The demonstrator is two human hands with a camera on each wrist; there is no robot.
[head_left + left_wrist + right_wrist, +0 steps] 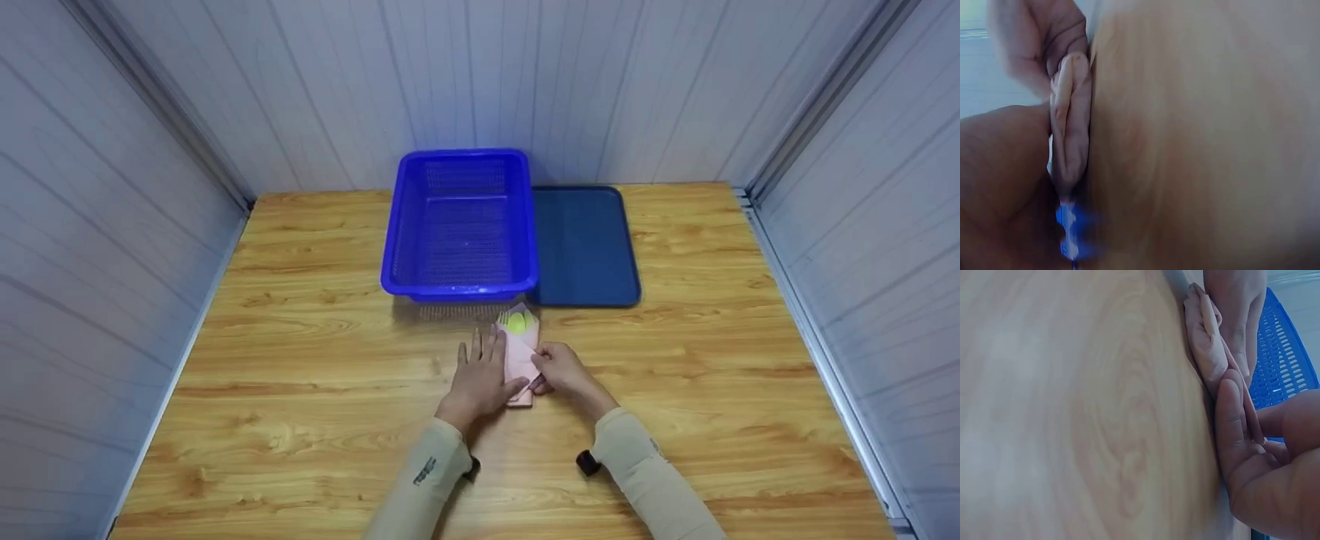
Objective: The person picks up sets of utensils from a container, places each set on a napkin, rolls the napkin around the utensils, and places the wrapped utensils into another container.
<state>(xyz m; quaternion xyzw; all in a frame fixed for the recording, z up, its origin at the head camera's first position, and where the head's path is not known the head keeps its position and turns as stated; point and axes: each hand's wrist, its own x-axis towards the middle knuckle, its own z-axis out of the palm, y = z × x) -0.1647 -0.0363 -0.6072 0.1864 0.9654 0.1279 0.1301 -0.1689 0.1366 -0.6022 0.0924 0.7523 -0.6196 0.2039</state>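
Note:
A folded pink napkin [520, 357] lies on the table in front of the blue basket. From its far end stick out a yellow-green spoon [517, 323] and a fork [504, 319]; their lower parts are hidden in the folds. My left hand [480, 381] lies flat with straight fingers along the napkin's left side, its thumb reaching onto the cloth. With thumb and fingers my right hand [561, 370] pinches the napkin's right edge. In the right wrist view, that hand's fingers hold a flap of the napkin [1207, 343] slightly raised.
A blue perforated basket [460, 290] stands at the back of the wooden table [300, 360]. Beside it on the right lies a dark blue tray [586, 247], partly covered by the basket's rim. Pale panelled walls enclose the table at the back and both sides.

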